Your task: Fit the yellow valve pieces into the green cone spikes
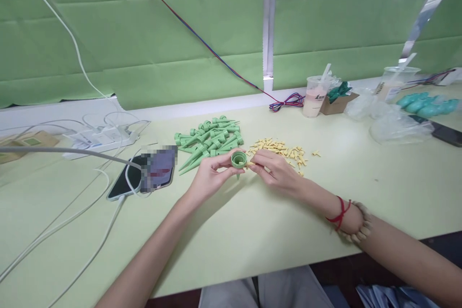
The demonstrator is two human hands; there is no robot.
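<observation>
Left hand (212,173): fingers closed round one green spike (238,165), its hollow round end turned up toward the viewer, its point showing below; spike held above the desk (325,231), in front of the two piles.
Right hand (275,168): fingers pinched narrow on one small yellow piece (249,165), set at the right side of the spike's round end; how far it reaches in, cannot tell.
Right wrist: one red string (340,214), tied; one beaded bracelet (365,221), pale, just beside the string.
Pile of green spikes (216,142): heaped on the desk beyond the left hand, points lying in various directions.
Pile of small yellow pieces (274,146): spread beyond the right hand, right of the spikes; one single piece (316,154) apart at its right.
Phones, two, left of the spikes: one dark-screened (124,184), cable attached; the other (160,168) overlapping it, screen blurred.
Power strip (104,138): white, back left, cables plugged in.
Back right: drink cup (313,100) with straw; small cardboard box (337,105) beside it; clear plastic bag (400,125); second cup (388,90), behind the bag
</observation>
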